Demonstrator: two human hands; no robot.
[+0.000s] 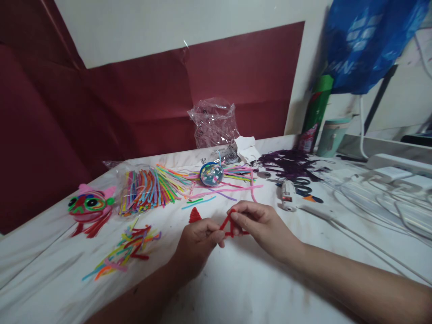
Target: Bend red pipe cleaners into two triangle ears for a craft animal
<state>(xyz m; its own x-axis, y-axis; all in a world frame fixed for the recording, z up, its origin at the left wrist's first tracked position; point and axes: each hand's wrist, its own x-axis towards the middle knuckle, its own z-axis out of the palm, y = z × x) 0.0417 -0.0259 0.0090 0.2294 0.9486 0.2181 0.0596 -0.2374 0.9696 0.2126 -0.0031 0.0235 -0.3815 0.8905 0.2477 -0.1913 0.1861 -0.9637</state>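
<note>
Both hands pinch a red pipe cleaner (226,221) that is bent into a small triangle above the table. My left hand (197,243) grips its left corner, thumb against fingers. At its upper corner my right hand (256,225) is closed, and a short red end sticks out under the fingers. Just behind my left hand lies a red cone-shaped piece of coiled pipe cleaner (195,215), its lower part hidden. Farther back sits a shiny dark ball with coloured spots (211,174), among loose pink and blue pipe cleaners (229,190).
A bag of many-coloured pipe cleaners (148,189), a pile of cut pieces (130,249) and a pink-eared craft figure (91,207) lie left. On the right are a glue gun (288,195), scissors (302,185), purple shreds (290,163), a green cup (333,137) and tangled white cables (374,198).
</note>
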